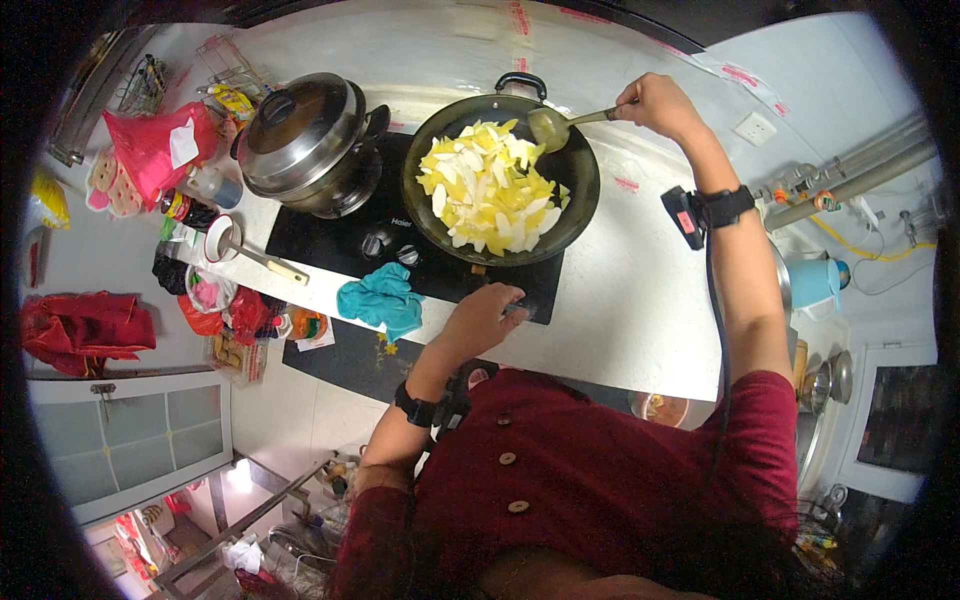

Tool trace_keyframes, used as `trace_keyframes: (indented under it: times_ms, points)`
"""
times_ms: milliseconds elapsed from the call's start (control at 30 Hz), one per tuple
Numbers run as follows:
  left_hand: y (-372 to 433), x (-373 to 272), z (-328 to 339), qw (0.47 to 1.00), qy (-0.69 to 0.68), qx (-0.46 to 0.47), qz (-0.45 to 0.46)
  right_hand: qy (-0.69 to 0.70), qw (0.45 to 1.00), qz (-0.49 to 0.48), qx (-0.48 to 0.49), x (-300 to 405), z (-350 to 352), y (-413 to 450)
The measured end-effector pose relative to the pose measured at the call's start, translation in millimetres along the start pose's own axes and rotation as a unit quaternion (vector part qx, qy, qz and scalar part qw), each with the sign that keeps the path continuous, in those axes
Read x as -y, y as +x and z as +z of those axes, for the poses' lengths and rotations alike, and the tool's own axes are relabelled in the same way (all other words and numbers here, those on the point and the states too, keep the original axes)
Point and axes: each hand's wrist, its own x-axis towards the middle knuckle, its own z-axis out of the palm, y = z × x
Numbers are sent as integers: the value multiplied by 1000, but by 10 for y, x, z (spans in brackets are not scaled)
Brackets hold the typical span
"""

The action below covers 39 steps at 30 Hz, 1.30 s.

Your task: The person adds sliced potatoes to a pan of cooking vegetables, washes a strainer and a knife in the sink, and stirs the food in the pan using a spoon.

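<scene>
A dark wok (581,217) on the black Haier cooktop (322,240) holds sliced pieces, white and yellow (487,187). My right hand (656,105) grips the handle of a metal ladle (551,129), whose bowl rests inside the wok's upper right part. My left hand (487,319) is at the cooktop's front edge, just below the wok; its fingers are bent near a stove knob's place, and whether it holds anything cannot be told. A teal cloth (382,300) lies left of it, partly on the cooktop's front edge.
A lidded steel pot (307,150) stands on the left burner. Left of the cooktop are a small white pan (223,238) with a pale handle (288,271), bottles and a red plastic bag (161,142). White counter (645,300) extends right, with a wall socket (754,129) beyond.
</scene>
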Motion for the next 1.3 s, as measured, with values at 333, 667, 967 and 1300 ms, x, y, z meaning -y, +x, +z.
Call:
trace_keyframes:
  times_ms: [333, 667, 967, 1300]
  points:
    - [14, 19, -18, 1000, -18, 13, -5, 87, 968, -213, 101, 308, 375, 303]
    - [9, 97, -3, 1000, -14, -4, 15, 2, 992, -116, 39, 80, 3, 422]
    - [-16, 62, 21, 999, -37, -5, 5, 80, 965, -218, 121, 589, 454, 728]
    - [-48, 82, 7, 999, -27, 3, 16, -14, 947, -304, 105, 724, -140, -309]
